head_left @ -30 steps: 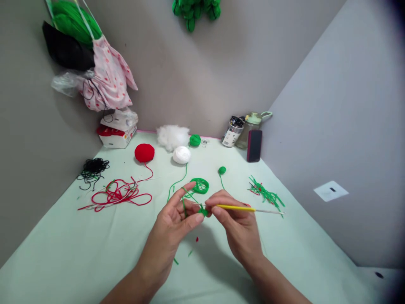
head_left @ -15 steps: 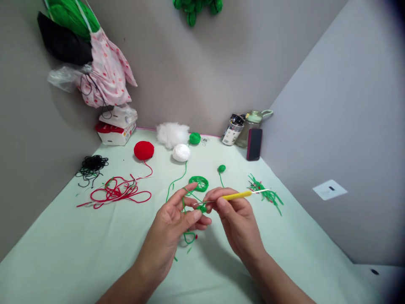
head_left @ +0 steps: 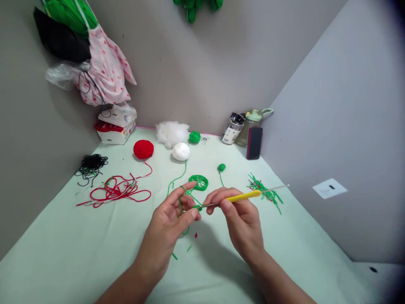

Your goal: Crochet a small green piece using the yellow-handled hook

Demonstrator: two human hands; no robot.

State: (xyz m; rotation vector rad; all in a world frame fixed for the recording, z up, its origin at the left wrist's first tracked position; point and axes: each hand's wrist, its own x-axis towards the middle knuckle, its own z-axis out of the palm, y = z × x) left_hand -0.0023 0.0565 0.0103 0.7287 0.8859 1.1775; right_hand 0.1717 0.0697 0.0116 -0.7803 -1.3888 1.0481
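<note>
Two hands meet in the lower middle of the frame, both forearms coming up from the bottom edge. I see my left hand (head_left: 171, 223) palm-up and half curled: the thumb pinches a small green stitch (head_left: 198, 207) against the middle fingers, and the index finger stretches up with the green yarn strand (head_left: 182, 195) looped over it. My right hand (head_left: 242, 219) is closed around the crochet hook (head_left: 243, 196), thumb and fingertips clamped on its yellow handle, knuckles toward the camera.

The hook's long axis runs almost level, tilted slightly: its working tip points left and a little down into the stitch at the left fingertips, while the bare metal tail rises toward the right of the frame.

Just above the hands lies a green yarn coil (head_left: 199, 182) on the pale green tablecloth (head_left: 63, 253), with a small green ball (head_left: 222, 167) to its right. Green scraps (head_left: 267, 194) lie under the hook's tail. To the left spread loose red yarn (head_left: 117, 191) and a black tangle (head_left: 91, 164). Farther up sit a red ball (head_left: 143, 149), a white ball (head_left: 181, 151), white stuffing (head_left: 172, 133), and, at the right wall, a phone (head_left: 254, 143). Nothing lies between the two hands except the yarn itself.
</note>
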